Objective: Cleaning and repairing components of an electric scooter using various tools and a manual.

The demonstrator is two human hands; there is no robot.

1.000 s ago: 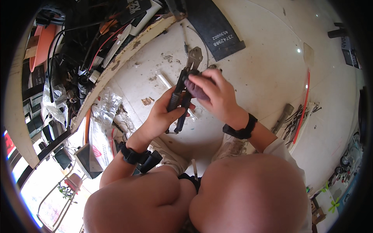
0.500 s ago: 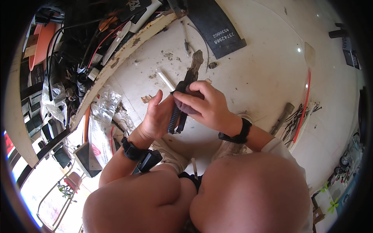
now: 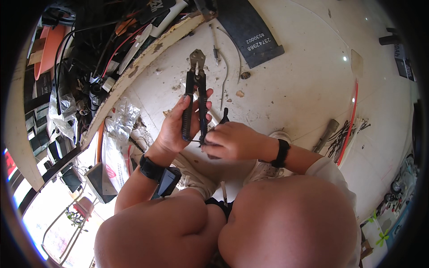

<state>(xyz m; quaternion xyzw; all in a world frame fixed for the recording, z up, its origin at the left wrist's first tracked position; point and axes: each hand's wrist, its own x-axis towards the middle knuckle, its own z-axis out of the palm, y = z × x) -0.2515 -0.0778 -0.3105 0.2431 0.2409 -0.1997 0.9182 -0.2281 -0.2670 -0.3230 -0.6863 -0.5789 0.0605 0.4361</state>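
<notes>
A pair of pliers [image 3: 188, 114] with long black ribbed handles and a worn metal head stands upright over the floor, jaws pointing away from me. Wrapped round its handles is my left hand [image 3: 172, 127], thumb on the left handle and fingertips showing past the right one. My right hand [image 3: 234, 142] is closed at the lower end of the right handle. It grips a dark cloth [image 3: 225, 115], which sticks out above the knuckles; the rest of it is mostly hidden by the fingers. A white rod [image 3: 213, 115] lies partly covered behind the hands.
A chipped shelf edge [image 3: 134, 67] holds cables and clutter on the left. Farther off lie a black flap [image 3: 250, 38], a thin pen-like tool [image 3: 215, 50] and a small dark cap [image 3: 245, 75]. To the right are a flashlight [image 3: 326, 135] and a red strip [image 3: 348, 129].
The pliers have turned to show their jaws and both handles, and my left hand has closed round them. My right hand has moved down to the handle's end with the cloth.
</notes>
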